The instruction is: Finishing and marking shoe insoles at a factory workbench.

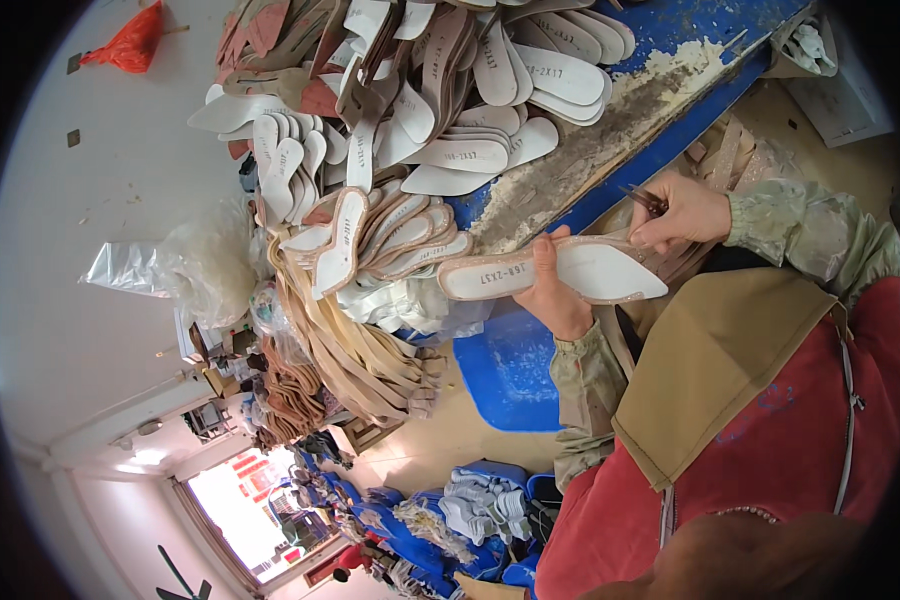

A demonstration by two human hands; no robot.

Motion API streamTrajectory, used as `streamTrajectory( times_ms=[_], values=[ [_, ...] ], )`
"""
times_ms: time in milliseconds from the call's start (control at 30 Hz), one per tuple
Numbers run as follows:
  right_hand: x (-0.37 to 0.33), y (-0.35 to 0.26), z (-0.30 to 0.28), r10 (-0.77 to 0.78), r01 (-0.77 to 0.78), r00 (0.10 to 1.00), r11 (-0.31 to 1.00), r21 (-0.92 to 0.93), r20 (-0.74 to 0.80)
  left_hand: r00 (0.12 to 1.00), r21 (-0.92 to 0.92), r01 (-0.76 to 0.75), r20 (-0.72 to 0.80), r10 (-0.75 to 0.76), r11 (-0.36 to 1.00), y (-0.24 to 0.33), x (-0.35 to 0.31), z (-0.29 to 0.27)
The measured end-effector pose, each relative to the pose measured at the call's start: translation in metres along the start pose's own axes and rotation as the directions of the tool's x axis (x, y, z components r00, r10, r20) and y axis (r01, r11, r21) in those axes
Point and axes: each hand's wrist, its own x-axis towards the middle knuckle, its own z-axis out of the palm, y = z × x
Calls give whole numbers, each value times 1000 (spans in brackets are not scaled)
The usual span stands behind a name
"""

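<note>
My left hand (558,290) is closed around the middle of a white shoe insole (600,270), its thumb lying across the upper face. The insole has a pointed toe, a rounded heel and a tan edge strip, and printed marks near the heel. At the insole's edge toward the toe, my right hand (682,215) pinches with its fingers. Within that same hand sits a small dark metal hand tool (650,200) with pointed tips; its exact kind is partly hidden by the fingers. Close beyond the heel, several tan-edged insoles (345,240) lie in a fanned stack.
A worn blue bench (670,110) carries piles of white insoles (460,155). Tan strips (345,345) hang beside a clear plastic bag (210,260). Below is a blue plastic seat (515,375). A brown apron (730,360) covers my lap, and blue containers with shoe parts (480,510) stand farther off.
</note>
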Motion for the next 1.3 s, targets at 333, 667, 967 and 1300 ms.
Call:
streamTrajectory(
  times_ms=[333,667,967,1300],
  values=[
    [-9,9,-1,133,-130,991,985,114,-25,988,145,-154,45,149,978,-9,6,12],
    [-5,6,-9,114,-117,993,978,-170,-31,965,290,-261,110,239,921,-5,-1,21],
    [5,15,-17,-715,551,698,508,-662,32,843,-447,451,498,-204,772,-25,2,-11],
    [-28,67,-9,159,-161,979,987,4,125,909,-640,408,347,-230,651,-63,-3,-41]
  ],
)
